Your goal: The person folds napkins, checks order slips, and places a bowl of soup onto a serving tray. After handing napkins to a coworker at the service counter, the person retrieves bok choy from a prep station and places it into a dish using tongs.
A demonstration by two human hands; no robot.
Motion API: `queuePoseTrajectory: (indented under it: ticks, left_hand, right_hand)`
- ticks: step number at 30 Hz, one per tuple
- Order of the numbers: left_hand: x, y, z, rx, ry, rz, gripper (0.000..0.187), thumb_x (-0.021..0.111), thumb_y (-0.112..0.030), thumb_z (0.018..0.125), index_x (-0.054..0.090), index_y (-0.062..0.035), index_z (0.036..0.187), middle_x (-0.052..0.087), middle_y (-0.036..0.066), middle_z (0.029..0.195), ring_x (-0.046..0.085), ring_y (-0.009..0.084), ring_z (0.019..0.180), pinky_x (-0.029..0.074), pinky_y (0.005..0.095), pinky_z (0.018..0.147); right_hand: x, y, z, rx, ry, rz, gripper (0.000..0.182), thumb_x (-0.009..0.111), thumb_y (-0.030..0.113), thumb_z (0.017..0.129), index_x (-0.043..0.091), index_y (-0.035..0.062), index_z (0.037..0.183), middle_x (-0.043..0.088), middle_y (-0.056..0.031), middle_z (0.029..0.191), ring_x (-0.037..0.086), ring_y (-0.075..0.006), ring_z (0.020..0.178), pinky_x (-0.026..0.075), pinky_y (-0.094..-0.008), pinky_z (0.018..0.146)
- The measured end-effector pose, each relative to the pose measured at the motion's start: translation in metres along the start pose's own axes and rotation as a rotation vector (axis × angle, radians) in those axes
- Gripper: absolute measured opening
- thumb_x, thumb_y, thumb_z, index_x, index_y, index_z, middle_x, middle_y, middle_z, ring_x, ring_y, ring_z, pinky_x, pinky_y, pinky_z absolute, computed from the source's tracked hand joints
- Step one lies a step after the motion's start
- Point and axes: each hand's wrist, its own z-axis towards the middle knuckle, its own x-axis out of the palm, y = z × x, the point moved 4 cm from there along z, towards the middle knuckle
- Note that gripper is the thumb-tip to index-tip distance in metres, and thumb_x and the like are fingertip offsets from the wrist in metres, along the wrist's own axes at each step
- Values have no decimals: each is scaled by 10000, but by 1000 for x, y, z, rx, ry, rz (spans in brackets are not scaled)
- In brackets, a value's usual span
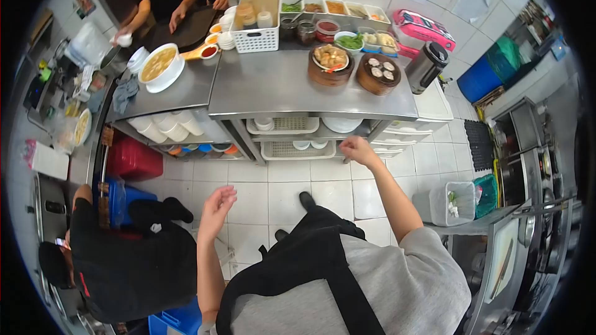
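My left hand (217, 206) hangs in the air over the tiled floor, holding nothing, its fingers loosely apart. Farther right, my right hand (356, 149) is near the lower shelf of the steel counter (267, 87), its fingers curled in; I cannot make out anything in them. On the counter, one bamboo steamer (331, 78) holds a bowl of yellowish food, and a second steamer (379, 89) holds several white dumplings. A large white bowl of soup (162, 68) stands at the counter's left part.
A co-worker in black (133, 254) bends at the lower left; another person's hands (180, 17) are beyond the counter. A white basket of bottles (256, 40), ingredient tubs and a thermos (427, 67) line the counter's back. A waste bin (452, 203) stands right.
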Motion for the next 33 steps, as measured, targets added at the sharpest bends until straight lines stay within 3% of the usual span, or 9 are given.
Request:
queuePoseTrajectory:
  ticks: [2, 5, 9, 11, 15, 19, 22, 27, 33]
  left_hand:
    - [26, -29, 30, 39, 66, -41, 286, 562, -97, 868, 535, 1, 1135, 607, 77, 1038, 563, 124, 891, 454, 263, 808]
    - [63, -61, 79, 159, 190, 2, 292, 570, -103, 861, 543, -9, 1136, 605, 85, 1058, 565, 131, 912, 452, 271, 820]
    - [100, -77, 165, 134, 192, 10, 323, 591, -127, 845, 542, -15, 1144, 604, 85, 1065, 562, 133, 922, 452, 277, 822]
    - [122, -85, 212, 184, 184, 105, 334, 574, -123, 855, 525, -23, 1170, 586, 76, 1084, 561, 143, 958, 457, 269, 809]
    - [162, -92, 309, 97, 157, 108, 406, 606, -148, 827, 503, -10, 1196, 573, 78, 1112, 570, 146, 907, 466, 265, 790]
    - [187, -86, 361, 59, 98, 44, 607, 700, -214, 736, 449, 0, 1245, 524, 121, 1182, 547, 224, 989, 453, 328, 852]
    - [199, -97, 361, 347, -40, 687, 1044, 835, -333, 472, 331, 1, 1323, 394, 189, 1288, 360, 361, 1178, 331, 430, 990]
    - [189, -98, 354, 377, -86, 743, 1071, 848, -369, 433, 334, -14, 1303, 412, 163, 1271, 382, 360, 1132, 342, 422, 968]
    - [133, -75, 313, 302, -86, 726, 1086, 844, -421, 415, 337, -52, 1302, 472, 135, 1214, 368, 325, 1160, 294, 441, 949]
  right_hand:
    - [1, -60, 5, 386, 110, 339, 211, 608, 160, 751, 630, -14, 868, 655, -124, 756, 635, -190, 691, 501, -321, 636]
    - [-2, -66, 36, -68, 92, -231, 196, 601, 149, 749, 633, -4, 868, 640, -103, 711, 616, -166, 639, 498, -318, 588]
    - [-61, 18, 63, 79, 185, 336, 154, 579, 75, 732, 618, 7, 865, 631, -147, 695, 628, -227, 645, 493, -341, 605]
    - [-113, 31, 104, -232, -234, 48, 126, 552, 47, 733, 609, -1, 836, 624, -181, 710, 624, -300, 654, 492, -364, 608]
    - [-179, 55, 173, -394, -490, -446, 110, 538, 54, 735, 621, 15, 796, 617, -202, 733, 586, -381, 757, 480, -418, 690]
    - [-161, 30, 235, -220, -165, -847, 168, 526, 124, 731, 647, 16, 772, 639, -194, 826, 573, -360, 909, 427, -491, 778]
    - [-151, 27, 246, -195, -129, -793, 189, 522, 137, 733, 647, 2, 779, 644, -191, 851, 569, -362, 933, 401, -526, 805]
    - [-133, 27, 252, -264, -55, -631, 183, 507, 99, 725, 617, -28, 799, 629, -222, 845, 558, -397, 904, 414, -491, 825]
    - [-75, 38, 223, -379, 193, -236, 667, 646, 17, 645, 353, -39, 1242, 503, -259, 1152, 472, -390, 1087, 384, -419, 929]
